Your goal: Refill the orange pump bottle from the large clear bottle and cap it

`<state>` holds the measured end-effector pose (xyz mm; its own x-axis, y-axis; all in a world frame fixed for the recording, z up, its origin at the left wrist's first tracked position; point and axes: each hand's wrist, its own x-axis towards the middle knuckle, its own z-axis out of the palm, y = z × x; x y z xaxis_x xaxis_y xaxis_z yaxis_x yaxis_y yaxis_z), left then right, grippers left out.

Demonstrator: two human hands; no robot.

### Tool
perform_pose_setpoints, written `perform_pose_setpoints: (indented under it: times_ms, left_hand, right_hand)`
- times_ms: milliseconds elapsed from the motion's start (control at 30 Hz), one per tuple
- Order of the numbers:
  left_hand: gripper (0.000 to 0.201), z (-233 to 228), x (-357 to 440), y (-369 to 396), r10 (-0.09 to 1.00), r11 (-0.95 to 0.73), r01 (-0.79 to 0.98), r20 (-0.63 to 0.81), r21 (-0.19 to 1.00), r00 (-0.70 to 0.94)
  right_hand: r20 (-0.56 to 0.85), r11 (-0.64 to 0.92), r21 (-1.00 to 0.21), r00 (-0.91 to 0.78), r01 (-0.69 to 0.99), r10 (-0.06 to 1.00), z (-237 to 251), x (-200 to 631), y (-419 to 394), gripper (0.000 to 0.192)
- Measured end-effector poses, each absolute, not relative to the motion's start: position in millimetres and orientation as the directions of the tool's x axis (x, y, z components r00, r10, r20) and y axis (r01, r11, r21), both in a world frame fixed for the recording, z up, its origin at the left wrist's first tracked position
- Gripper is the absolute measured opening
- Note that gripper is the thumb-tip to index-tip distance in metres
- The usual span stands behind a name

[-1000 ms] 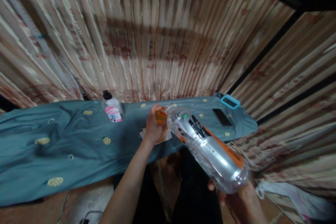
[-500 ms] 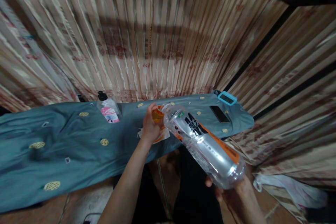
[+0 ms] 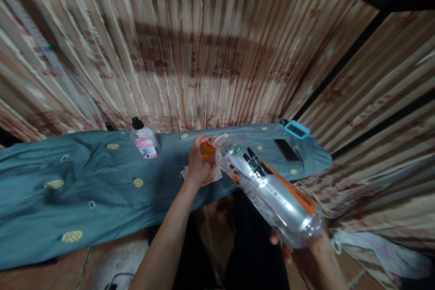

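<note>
Clear plastic bottle (image 3: 268, 188) with orange-black label lies tilted, neck touching a small orange container (image 3: 207, 149). Right hand (image 3: 299, 251) fingers cup its base; left hand (image 3: 197, 165) fingers wrap the container.

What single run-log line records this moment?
left hand: holds orange cup | right hand: grips tilted clear bottle by base, mouth at cup | surface: teal cloth

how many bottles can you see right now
2. A large clear bottle is held tilted at its base by the right hand. A small pump bottle stands on the teal cloth. Others may be hidden.
</note>
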<state>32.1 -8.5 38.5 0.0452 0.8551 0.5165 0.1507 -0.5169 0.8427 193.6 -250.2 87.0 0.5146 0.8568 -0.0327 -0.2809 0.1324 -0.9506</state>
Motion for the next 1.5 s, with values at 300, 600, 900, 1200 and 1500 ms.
perform_pose_setpoints:
  times_ms: [300,600,900,1200,1500]
  left_hand:
    - [0.060,40,32,-11,0.854,-0.517,0.174,0.518,0.838,0.046]
    - [0.061,39,32,-11,0.851,-0.522,0.184,0.521,0.833,0.057]
    - [0.060,41,33,-11,0.858,-0.511,0.165,0.512,0.843,0.042]
    - [0.061,37,32,-9,0.853,-0.519,0.190,0.519,0.834,0.051]
    - [0.060,40,31,-10,0.860,-0.509,0.179,0.508,0.842,0.054]
  right_hand:
    - [-0.082,0.092,-0.947,0.509,-0.307,0.857,92,193,-253,0.055]
    - [-0.015,0.112,-0.960,0.448,-0.256,0.894,65,213,-256,0.056]
    - [-0.101,0.098,-0.939,0.535,-0.330,0.839,95,188,-254,0.054]
    - [-0.182,0.081,-0.915,0.585,-0.395,0.790,100,178,-255,0.043]
    - [-0.189,0.097,-0.880,0.529,-0.465,0.827,95,175,-256,0.044]
